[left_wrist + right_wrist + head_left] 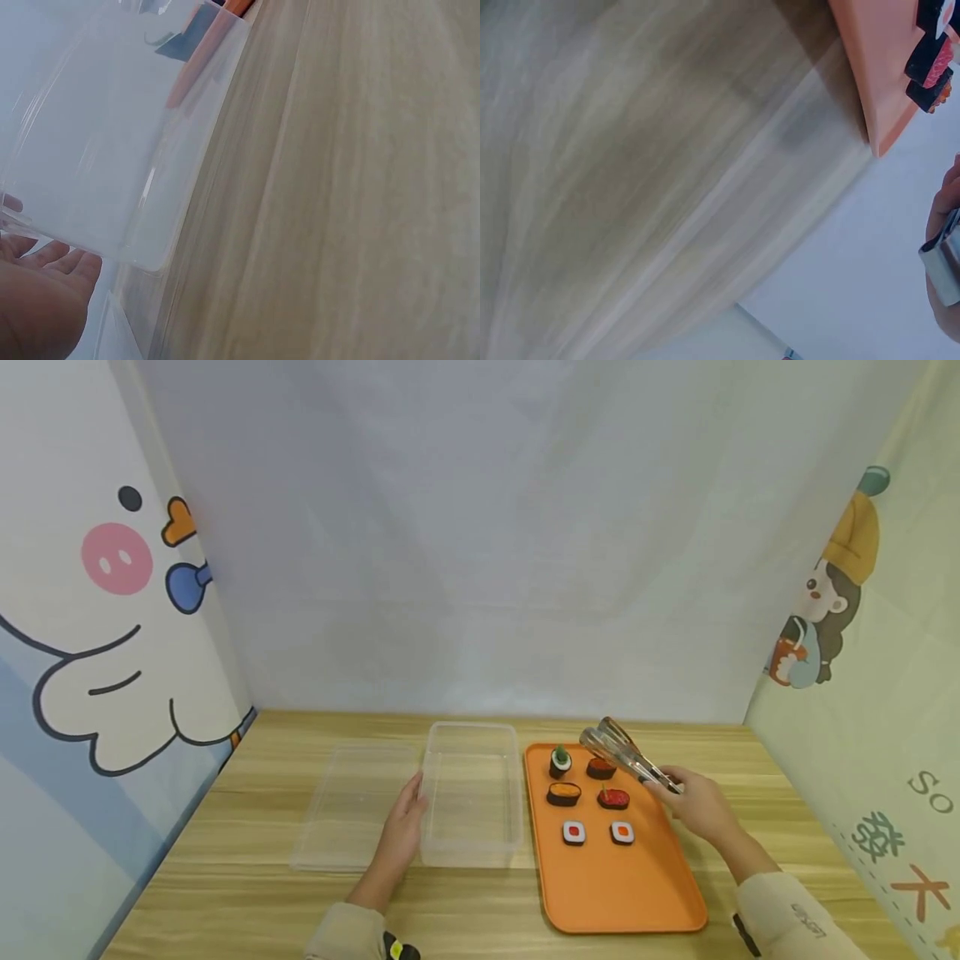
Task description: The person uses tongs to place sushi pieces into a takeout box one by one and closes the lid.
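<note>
Right hand (pixel 697 806) fingers clamped on metal tongs (pixel 626 755), tips above black sushi piece (pixel 600 767) on orange plastic tray (pixel 622 893). Left hand (pixel 403 827) fingers flat against clear plastic box (pixel 471 793). Risk: piece slips from tips; unpinned box slides on worktop (pixel 247 877).

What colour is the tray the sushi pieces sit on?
Orange; the tray shows best in the head view.

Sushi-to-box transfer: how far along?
Done: the clear box stands open, with its lid lying flat to its left. In hand: the right hand grips the metal tongs, tips raised over the far end of the orange tray; the left hand rests against the box's left wall. Left: all six sushi pieces sit on the tray, none in the box or tongs.
</note>
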`<state>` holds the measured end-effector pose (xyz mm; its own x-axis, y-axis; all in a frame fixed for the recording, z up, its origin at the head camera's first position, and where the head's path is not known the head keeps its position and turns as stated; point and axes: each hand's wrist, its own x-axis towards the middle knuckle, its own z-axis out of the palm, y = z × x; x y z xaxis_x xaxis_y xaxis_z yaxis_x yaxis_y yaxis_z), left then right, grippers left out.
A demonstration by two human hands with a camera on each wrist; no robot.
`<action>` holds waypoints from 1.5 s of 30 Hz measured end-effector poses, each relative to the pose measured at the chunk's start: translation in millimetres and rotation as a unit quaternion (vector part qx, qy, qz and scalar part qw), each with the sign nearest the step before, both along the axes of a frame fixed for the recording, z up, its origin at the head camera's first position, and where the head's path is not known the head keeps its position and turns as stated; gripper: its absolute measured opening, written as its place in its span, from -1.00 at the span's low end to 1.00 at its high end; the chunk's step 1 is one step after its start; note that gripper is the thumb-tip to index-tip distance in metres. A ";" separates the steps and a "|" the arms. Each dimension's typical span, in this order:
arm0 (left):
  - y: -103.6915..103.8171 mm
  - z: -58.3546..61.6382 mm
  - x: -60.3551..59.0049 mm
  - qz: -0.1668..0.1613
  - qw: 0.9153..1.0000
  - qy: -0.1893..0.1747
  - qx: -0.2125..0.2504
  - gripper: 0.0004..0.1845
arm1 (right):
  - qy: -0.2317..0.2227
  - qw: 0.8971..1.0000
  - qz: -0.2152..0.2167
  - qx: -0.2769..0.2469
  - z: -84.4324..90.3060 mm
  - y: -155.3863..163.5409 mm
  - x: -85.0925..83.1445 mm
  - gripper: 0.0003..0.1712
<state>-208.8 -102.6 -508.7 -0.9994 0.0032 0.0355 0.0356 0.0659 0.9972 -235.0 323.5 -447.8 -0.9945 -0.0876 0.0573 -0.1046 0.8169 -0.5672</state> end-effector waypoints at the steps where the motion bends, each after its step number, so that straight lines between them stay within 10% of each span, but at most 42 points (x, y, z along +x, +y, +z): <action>1: 0.0 0.4 0.3 0.001 1.000 -0.001 0.000 -0.46 | 0.006 1.000 0.007 0.011 0.3 -1.3 -0.2 -0.30; 26: -1.3 -1.5 -1.1 0.000 1.000 -0.005 -0.001 -0.47 | 0.002 0.990 0.055 0.134 -4.8 -40.6 -8.9 -0.41; 45: 2.0 -3.2 -2.9 0.003 1.000 0.000 -0.005 -0.46 | 0.018 0.990 0.072 0.116 -8.2 -35.1 -17.3 -0.47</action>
